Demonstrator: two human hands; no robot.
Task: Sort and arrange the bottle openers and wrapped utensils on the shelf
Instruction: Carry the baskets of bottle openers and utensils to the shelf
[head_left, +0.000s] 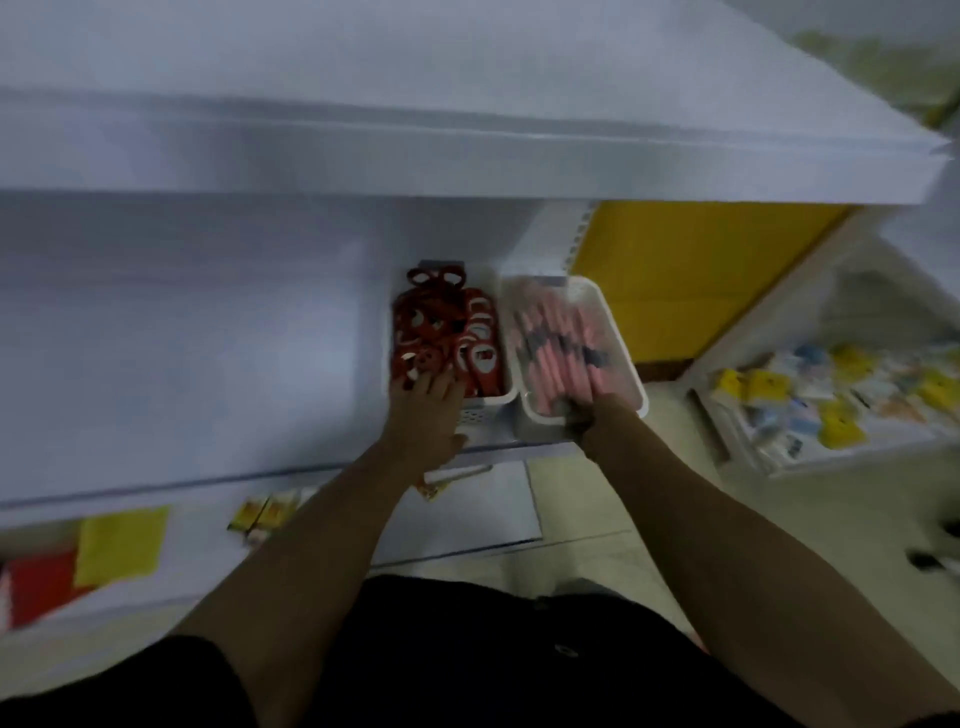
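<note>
Both hands reach to the front edge of the shelf, side by side but not touching. Her or his left hand lies over the near rim of the left basket, fingers stretched fairly straight onto the bottle openers and gripping nothing that I can make out. At the near end of the right basket, the right hand is smeared by motion blur, so I cannot tell whether it grips the rim, pinches a wrapper or only touches.

Piled loosely in the left basket, the bottle openers are flat red pieces with pale cut-out holes, some on edge, some flat. They are probably stiff and fairly heavy for their size, likely to clatter and snag on one another; taking one by its solid handle end, or hooking a finger through the hole, looks safest.

In the right basket the wrapped utensils lie lengthwise in a rough bundle, pink with dark marks, under what seems clear film. They are probably light, and the wrap may be slippery, so pinching one across its middle or gathering several together should hold better than grasping a tip.

Both white baskets stand touching at the shelf's right end, under an upper shelf and beside a yellow panel.
</note>
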